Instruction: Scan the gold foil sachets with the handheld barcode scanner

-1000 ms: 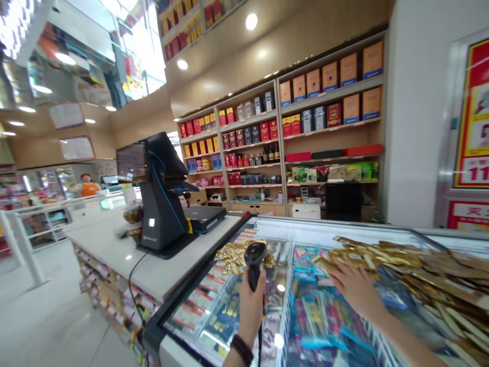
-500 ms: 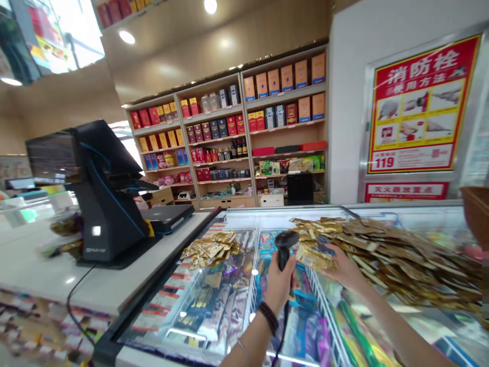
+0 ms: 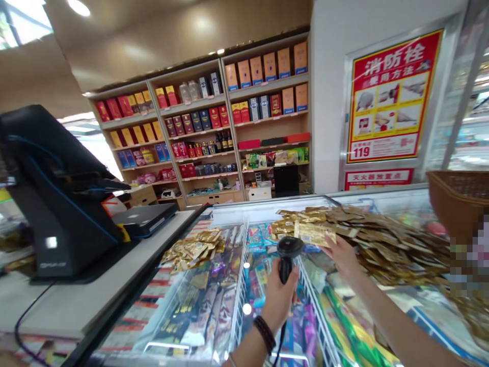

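My left hand [image 3: 280, 290], with a dark beaded bracelet at the wrist, is closed round the handle of a black barcode scanner [image 3: 289, 248]. Its cable hangs down past the forearm. My right hand [image 3: 341, 253] pinches one end of a flat gold packet [image 3: 314, 233], held just beyond the scanner's head, its printed face turned towards me. Behind and to the right, a large heap of similar gold packets [image 3: 393, 239] lies on the glass top of the freezer [image 3: 225, 210]. To the left of the scanner lies a smaller pile of gold packets [image 3: 194, 248].
A black point-of-sale terminal [image 3: 57, 204] stands on the white counter [image 3: 126, 270] at left. Wrapped goods in wire baskets show through the glass. A brown wicker basket [image 3: 454, 204] is at the right. Shelves of boxes [image 3: 198, 122] line the back wall.
The view has swung to the right. My right hand has raised the gold packet and turned its face flatter towards me, close to the scanner. My left hand keeps its grip on the scanner.
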The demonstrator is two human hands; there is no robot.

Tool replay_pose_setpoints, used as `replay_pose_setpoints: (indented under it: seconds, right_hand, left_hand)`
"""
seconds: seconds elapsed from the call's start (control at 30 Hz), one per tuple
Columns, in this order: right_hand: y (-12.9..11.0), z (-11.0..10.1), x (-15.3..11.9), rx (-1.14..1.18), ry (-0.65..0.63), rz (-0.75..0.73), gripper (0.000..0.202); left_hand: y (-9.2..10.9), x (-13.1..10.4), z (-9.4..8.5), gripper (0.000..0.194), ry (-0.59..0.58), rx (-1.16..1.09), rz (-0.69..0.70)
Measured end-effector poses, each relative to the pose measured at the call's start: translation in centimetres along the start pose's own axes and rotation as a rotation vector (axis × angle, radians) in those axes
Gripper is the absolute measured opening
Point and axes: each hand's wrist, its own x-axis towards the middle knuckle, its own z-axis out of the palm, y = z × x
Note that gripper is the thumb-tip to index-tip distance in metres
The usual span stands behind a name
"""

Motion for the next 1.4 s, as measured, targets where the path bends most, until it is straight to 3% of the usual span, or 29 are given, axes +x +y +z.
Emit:
replay_pose_setpoints:
  seconds: [0.3, 0.7, 0.97, 1.07, 1.13, 1.27, 1.4]
  right_hand:
    - [0.4, 1.0, -0.9, 0.041, 0.092, 0.042, 0.034]
    - [-0.8, 1.5, -1.6, 0.145, 0.152, 0.117, 0.028]
    - [-2.0, 2.6, -2.8, 0.203, 0.147, 0.24, 0.021]
    - [-1.5, 4.7, -3.7, 0.254, 0.072, 0.315, 0.022]
    - [-0.8, 6.7, -4.2, 0.327, 0.011, 0.418, 0.028]
    - [0.4, 11.9, -5.1, 0.396, -0.068, 0.544, 0.042]
    - [0.6, 19.1, -5.9, 0.394, -0.218, 0.507, 0.044]
  left_hand:
    - [0.6, -0.3, 0.2, 0.069, -0.026, -0.046, -0.021]
    - [0.8, -0.6, 0.2, 0.07, -0.038, -0.044, -0.018]
    - [0.9, 0.4, -0.9, 0.071, 0.075, -0.15, 0.042]
    - [1.2, 0.7, -3.1, 0.072, 0.174, -0.213, 0.077]
    - [1.1, 0.8, -5.7, 0.075, 0.27, -0.221, 0.092]
    - [1.0, 0.2, -12.4, 0.084, 0.5, -0.186, 0.152]
    - [1.5, -0.9, -19.4, 0.082, 0.743, -0.144, 0.255]
